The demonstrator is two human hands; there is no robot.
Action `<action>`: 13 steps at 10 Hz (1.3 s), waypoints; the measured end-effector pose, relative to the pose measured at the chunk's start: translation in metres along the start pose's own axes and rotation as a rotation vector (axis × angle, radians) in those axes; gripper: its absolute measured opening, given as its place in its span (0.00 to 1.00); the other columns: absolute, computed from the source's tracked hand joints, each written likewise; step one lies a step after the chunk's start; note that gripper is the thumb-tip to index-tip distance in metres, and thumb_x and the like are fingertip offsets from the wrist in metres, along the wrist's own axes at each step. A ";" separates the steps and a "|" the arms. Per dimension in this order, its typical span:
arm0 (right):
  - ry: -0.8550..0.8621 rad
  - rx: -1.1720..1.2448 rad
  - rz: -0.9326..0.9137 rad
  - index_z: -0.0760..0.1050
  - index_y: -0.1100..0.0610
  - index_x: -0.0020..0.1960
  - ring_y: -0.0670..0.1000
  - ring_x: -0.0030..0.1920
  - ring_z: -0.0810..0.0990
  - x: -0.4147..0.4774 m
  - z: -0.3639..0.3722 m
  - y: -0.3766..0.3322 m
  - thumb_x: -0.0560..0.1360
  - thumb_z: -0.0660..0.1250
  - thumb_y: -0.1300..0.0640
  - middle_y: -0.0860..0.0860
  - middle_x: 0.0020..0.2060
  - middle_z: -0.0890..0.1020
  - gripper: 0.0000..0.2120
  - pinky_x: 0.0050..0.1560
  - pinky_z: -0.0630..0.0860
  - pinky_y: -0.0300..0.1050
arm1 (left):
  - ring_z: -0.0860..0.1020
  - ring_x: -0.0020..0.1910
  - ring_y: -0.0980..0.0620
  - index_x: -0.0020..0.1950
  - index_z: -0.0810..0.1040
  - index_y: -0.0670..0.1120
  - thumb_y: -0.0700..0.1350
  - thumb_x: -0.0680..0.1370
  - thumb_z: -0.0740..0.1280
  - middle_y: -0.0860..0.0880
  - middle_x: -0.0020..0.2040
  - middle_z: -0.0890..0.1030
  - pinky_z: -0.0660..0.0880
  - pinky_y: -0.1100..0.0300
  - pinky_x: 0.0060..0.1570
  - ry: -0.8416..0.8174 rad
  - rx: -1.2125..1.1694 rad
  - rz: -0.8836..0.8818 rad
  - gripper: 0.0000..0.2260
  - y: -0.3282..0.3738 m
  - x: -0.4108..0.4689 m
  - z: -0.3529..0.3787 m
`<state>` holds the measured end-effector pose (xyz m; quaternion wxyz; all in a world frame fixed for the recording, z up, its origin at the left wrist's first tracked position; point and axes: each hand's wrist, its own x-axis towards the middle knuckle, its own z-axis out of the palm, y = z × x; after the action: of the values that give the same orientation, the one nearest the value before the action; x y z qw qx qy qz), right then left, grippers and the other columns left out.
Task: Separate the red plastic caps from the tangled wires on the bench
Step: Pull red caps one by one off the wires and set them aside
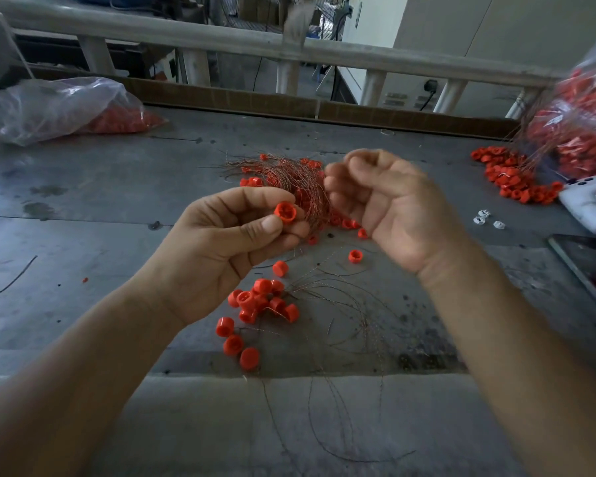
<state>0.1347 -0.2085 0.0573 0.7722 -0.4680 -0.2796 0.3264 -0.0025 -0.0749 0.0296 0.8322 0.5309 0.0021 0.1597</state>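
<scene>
My left hand [221,242] pinches one red plastic cap [285,212] between thumb and fingers, above the grey bench [83,201]. Just behind it lies a bundle of thin copper-coloured tangled wires [289,177] with red caps caught in it. My right hand [389,208] hovers to the right of the bundle, palm toward me, fingers curled; it is blurred and I cannot see whether it holds wire. Below my hands sits a small heap of loose red caps [258,304] with several stray wires [351,304] spread beside it.
A clear plastic bag [49,108] holding red caps lies at the back left. At the right stand another bag of caps and wires [578,132], a pile of red caps [510,180], a white object [589,201], small white pieces [486,218] and a dark phone [589,266].
</scene>
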 end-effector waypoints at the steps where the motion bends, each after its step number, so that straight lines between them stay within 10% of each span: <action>1: 0.181 -0.161 -0.073 0.72 0.58 0.41 0.47 0.35 0.81 0.009 -0.025 -0.008 0.71 0.65 0.65 0.51 0.33 0.82 0.03 0.36 0.77 0.38 | 0.83 0.39 0.53 0.40 0.84 0.44 0.39 0.61 0.70 0.46 0.38 0.84 0.78 0.66 0.38 -0.003 0.016 -0.009 0.10 -0.001 0.000 0.001; 3: 0.353 -1.362 0.018 0.74 0.51 0.35 0.46 0.37 0.75 0.022 -0.067 0.005 0.71 0.69 0.59 0.44 0.31 0.76 0.08 0.42 0.67 0.38 | 0.83 0.39 0.53 0.40 0.84 0.44 0.39 0.61 0.70 0.46 0.38 0.84 0.78 0.66 0.38 -0.007 0.026 -0.017 0.10 0.001 -0.001 0.001; 8: 0.242 -1.576 0.133 0.74 0.51 0.34 0.42 0.34 0.72 0.024 -0.077 0.013 0.70 0.70 0.59 0.42 0.31 0.74 0.09 0.34 0.64 0.38 | 0.83 0.38 0.53 0.39 0.85 0.45 0.39 0.60 0.70 0.46 0.37 0.84 0.78 0.66 0.38 0.008 0.030 -0.023 0.10 0.002 -0.001 0.001; 11: -0.005 -0.490 -0.004 0.78 0.56 0.43 0.42 0.32 0.78 0.009 -0.028 -0.005 0.65 0.69 0.63 0.49 0.32 0.80 0.08 0.32 0.74 0.32 | 0.83 0.38 0.52 0.39 0.85 0.44 0.35 0.64 0.66 0.45 0.37 0.84 0.79 0.66 0.38 0.077 0.066 -0.054 0.10 0.000 0.000 0.002; 13: -0.121 -0.321 0.071 0.78 0.60 0.44 0.46 0.35 0.82 0.001 -0.004 0.006 0.62 0.68 0.65 0.51 0.33 0.82 0.10 0.35 0.78 0.35 | 0.83 0.37 0.52 0.39 0.85 0.44 0.35 0.63 0.65 0.45 0.36 0.84 0.79 0.65 0.37 0.111 0.088 -0.051 0.11 0.001 0.000 0.001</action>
<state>0.1367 -0.2077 0.0505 0.6572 -0.5744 -0.3573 0.3322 -0.0025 -0.0759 0.0309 0.8105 0.5570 0.0685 0.1674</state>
